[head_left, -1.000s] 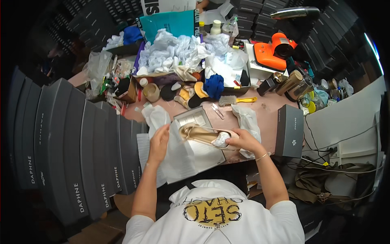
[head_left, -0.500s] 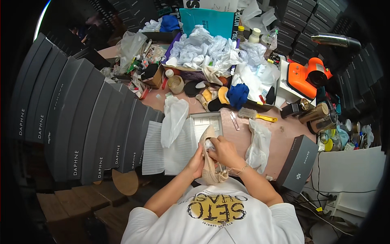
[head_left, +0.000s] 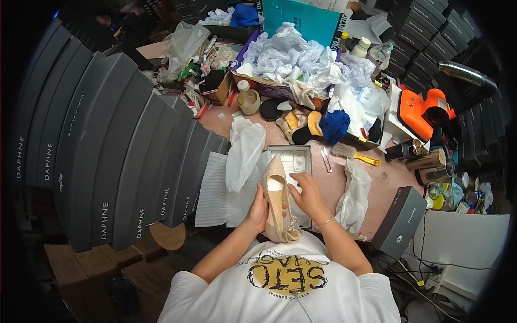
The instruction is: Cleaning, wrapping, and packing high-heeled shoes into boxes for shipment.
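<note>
- Nearest, a white short-sleeved T-shirt with a yellow-and-black print (head_left: 288, 277).
- Just beyond, closed around the left side of a beige, textured, pointed-toe shoe (head_left: 276, 200), the left hand (head_left: 258, 211); shoe opening upward, toe toward the far side.
- Just right of the shoe, the right hand (head_left: 309, 197), partly open, fingers bent and parted; contact with the shoe's edge impossible to tell.
- Beneath both, an open grey rectangular shoebox (head_left: 308, 161) on a pink tabletop (head_left: 389, 177).
- To the left, a crumpled translucent white sheet (head_left: 246, 156) and a long row of dark grey boxes (head_left: 121, 140).
- To the right, a crumpled white paper (head_left: 354, 198) and a dark grey rectangular box (head_left: 399, 222).
- Farther, small silver snips (head_left: 326, 160) beside a yellow-handled bristle brush (head_left: 368, 159).
- Far, a heap of crumpled white paper (head_left: 296, 54); far right, a bright orange device (head_left: 413, 114).
</note>
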